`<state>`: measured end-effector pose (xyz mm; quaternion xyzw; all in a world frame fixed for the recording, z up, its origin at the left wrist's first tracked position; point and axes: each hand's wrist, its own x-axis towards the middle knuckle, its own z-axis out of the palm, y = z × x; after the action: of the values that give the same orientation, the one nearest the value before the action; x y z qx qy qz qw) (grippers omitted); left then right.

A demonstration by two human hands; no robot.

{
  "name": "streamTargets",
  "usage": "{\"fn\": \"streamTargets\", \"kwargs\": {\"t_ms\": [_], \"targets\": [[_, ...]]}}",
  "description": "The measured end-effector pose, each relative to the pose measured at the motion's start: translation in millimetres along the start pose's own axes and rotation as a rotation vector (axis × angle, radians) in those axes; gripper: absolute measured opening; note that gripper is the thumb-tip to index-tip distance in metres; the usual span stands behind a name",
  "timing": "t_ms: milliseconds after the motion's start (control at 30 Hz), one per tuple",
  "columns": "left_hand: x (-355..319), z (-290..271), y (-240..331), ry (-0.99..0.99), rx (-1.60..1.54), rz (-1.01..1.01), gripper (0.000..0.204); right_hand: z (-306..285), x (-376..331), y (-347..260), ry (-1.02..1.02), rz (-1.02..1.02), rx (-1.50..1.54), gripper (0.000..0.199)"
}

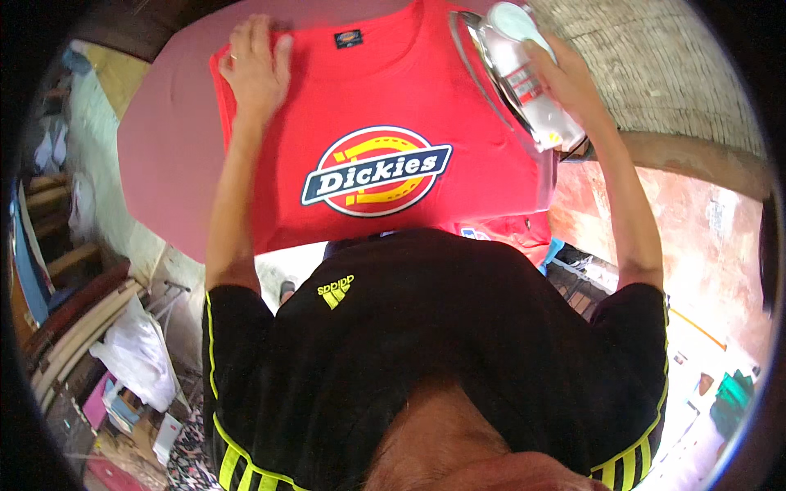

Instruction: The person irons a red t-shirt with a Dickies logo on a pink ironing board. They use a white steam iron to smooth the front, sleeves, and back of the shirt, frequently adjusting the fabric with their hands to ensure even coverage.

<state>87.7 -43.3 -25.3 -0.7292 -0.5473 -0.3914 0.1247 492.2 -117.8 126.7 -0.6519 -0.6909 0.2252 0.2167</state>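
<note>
A red shirt (458, 98) with a printed emblem on its front lies spread over a mauve padded ironing board (168, 155). My left hand (255, 74) rests on the shirt's upper left part, beside the neckline, its fingers extended and holding nothing. At the shirt's right side, my right hand (569, 86) is closed around a white clothes iron (520, 69). The iron is tilted and slightly blurred, with its metal rim toward the shirt. Whether its soleplate touches the cloth I cannot tell.
Right of the board is a pale woven surface (663, 65). More red cloth (520, 233) hangs at the board's near edge. On the lower left, a white plastic bag (139, 352) sits among stacked items. Green cloth (731, 401) lies at the lower right.
</note>
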Motion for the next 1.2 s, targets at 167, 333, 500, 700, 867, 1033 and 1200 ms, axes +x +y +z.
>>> {"fn": "streamTargets", "kwargs": {"t_ms": [167,333,500,700,867,1033,1200], "targets": [[-52,-11,100,-0.442,-0.122,0.216,0.063,-2,-32,8,0.083,0.159,-0.004,0.036],[-56,-13,110,-0.612,-0.046,0.205,0.073,35,-15,-14,0.079,0.305,0.129,0.041],[-54,-13,110,-0.584,-0.078,0.226,0.071,86,35,-12,0.230,0.200,0.168,0.031],[-54,-10,110,-0.542,-0.097,0.227,0.068,91,77,-11,0.320,0.316,0.330,0.038],[-57,-9,108,-0.513,-0.125,0.221,0.068,107,33,-24,0.317,0.376,0.475,0.036],[-56,-7,110,-0.493,-0.130,0.244,0.067,99,69,-3,0.417,0.308,0.405,0.038],[-57,-10,106,-0.489,-0.109,0.238,0.066,66,57,-37,0.154,0.278,0.207,0.042]]}}
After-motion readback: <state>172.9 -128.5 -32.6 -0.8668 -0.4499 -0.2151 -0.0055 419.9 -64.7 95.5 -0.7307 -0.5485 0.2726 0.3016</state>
